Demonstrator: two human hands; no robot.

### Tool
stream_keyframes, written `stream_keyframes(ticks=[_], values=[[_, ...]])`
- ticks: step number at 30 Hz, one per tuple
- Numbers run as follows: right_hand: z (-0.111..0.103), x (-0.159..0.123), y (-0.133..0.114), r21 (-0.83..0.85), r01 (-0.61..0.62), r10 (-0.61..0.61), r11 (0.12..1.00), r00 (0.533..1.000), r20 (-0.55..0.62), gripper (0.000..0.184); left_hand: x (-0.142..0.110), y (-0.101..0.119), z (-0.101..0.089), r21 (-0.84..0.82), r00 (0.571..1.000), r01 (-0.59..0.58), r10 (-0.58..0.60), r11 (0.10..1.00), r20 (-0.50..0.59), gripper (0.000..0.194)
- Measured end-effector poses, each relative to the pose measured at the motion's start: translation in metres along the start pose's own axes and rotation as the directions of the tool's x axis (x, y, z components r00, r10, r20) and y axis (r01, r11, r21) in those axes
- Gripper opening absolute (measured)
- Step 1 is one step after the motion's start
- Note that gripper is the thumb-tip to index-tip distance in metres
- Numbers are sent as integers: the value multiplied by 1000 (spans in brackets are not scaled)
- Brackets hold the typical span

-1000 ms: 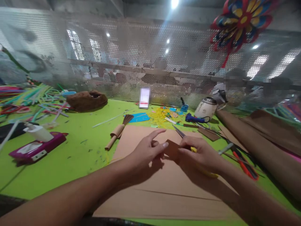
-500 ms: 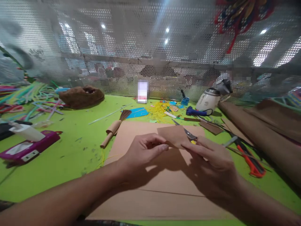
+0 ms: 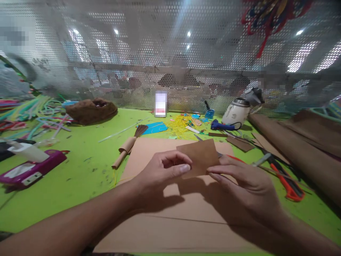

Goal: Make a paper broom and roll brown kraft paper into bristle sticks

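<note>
Between my hands I hold up a small piece of brown paper [image 3: 201, 156], tilted so its face shows. My left hand [image 3: 162, 172] pinches its left side between thumb and fingers. At its lower right, my right hand [image 3: 245, 181] grips the edge with thumb and fingertips. Below both hands a large tan paper sheet [image 3: 160, 233] lies on the green table, with a dark line across its near part. Scissors [image 3: 198, 137] lie on the sheet, mostly hidden behind the brown paper and my right hand. A fringed, rolled brown paper piece [image 3: 128, 145] rests at the sheet's left edge.
An orange box cutter [image 3: 287, 183] and rolled brown material [image 3: 282, 149] lie on the right. Farther back are a blue glue gun [image 3: 223, 125], a white kettle-like pot [image 3: 237, 112], yellow shreds [image 3: 183, 124] and a phone [image 3: 161, 104]. A purple power strip [image 3: 34, 169] sits left.
The brown paper has tipped up so more of its face shows. My right hand has shifted slightly right and lower, and my left hand has stayed nearly in place.
</note>
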State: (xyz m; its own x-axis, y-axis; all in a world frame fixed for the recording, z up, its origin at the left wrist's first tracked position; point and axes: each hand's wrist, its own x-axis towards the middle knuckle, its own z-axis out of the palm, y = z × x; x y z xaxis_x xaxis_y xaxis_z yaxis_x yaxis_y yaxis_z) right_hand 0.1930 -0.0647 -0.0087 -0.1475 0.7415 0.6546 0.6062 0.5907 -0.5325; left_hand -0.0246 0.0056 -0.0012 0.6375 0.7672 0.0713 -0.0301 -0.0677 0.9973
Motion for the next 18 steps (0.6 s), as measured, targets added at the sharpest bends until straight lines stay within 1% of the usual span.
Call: stream_keyframes(ticks=[3,6,9,11,12,13,16,17,18], values=[[3,-2,2,67,-127,126,990,992,20,16,-1,-1,3,-72,999,50,-51,996,-11,27],[9,-3,2,183,-257,260,949,966,7,13,0,-4,7,-117,994,90,-97,989,-53,19],[16,-5,-4,273,-405,419,873,908,9,11,3,-7,8,-109,995,77,-83,991,-56,12],[19,-6,-8,325,-486,508,811,861,21,12,5,-8,8,-95,997,50,-56,994,-61,14],[20,-7,-10,343,-508,533,790,846,27,12,6,-9,7,-81,997,40,-45,996,-69,16],[20,-7,-11,353,-516,538,781,842,43,12,6,-9,7,-67,996,33,-38,997,-78,18],[17,-7,-10,343,-507,518,791,853,67,15,8,-9,6,-37,994,17,-21,999,-105,22],[16,-7,-8,340,-506,514,793,854,73,17,8,-10,5,-47,995,15,-20,999,-103,28],[14,-6,-5,344,-504,510,792,856,82,17,8,-10,4,-67,995,16,-22,998,-97,38]])
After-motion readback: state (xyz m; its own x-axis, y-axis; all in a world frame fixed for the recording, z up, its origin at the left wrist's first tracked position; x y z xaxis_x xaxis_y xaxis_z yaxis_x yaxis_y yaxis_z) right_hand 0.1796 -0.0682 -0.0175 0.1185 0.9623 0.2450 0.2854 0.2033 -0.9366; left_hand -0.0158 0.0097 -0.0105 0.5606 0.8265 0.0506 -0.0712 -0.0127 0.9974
